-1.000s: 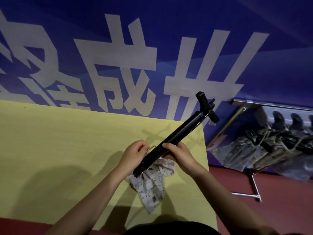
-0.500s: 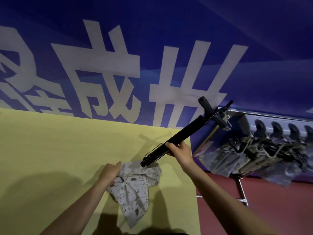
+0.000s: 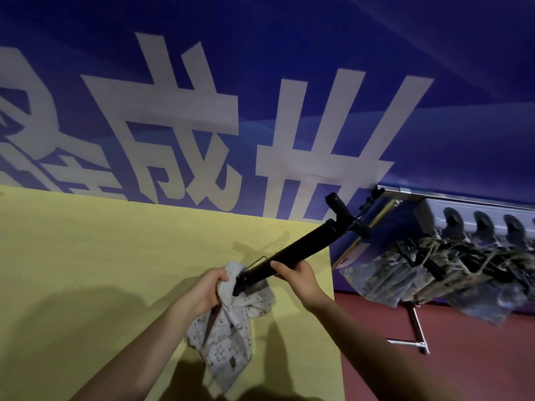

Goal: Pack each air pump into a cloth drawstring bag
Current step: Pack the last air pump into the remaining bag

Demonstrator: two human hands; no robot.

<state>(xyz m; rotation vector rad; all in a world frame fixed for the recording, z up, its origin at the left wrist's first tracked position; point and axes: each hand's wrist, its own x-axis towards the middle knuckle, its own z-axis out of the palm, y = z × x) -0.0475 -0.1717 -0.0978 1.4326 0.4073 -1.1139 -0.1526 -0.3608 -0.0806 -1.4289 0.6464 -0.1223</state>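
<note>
A black air pump [image 3: 301, 246] slants from lower left to upper right above the yellow table [image 3: 86, 256], its T-handle at the far end. My right hand [image 3: 295, 274] grips the pump's barrel near its lower end. A white patterned cloth drawstring bag [image 3: 231, 322] hangs crumpled below the pump's foot. My left hand [image 3: 204, 290] clutches the bag's upper edge, right beside the pump's foot, which touches the cloth at the bag's mouth.
A blue banner [image 3: 260, 96] with large white characters stands behind the table. To the right, a metal rack [image 3: 463, 204] holds several bagged pumps [image 3: 448, 270] above a red floor [image 3: 434, 357]. The table's right edge runs just under my right wrist.
My left hand lifted the bag off the table and brought its mouth up to the pump's foot. The pump, earlier held by both hands, now stays in my right hand alone.
</note>
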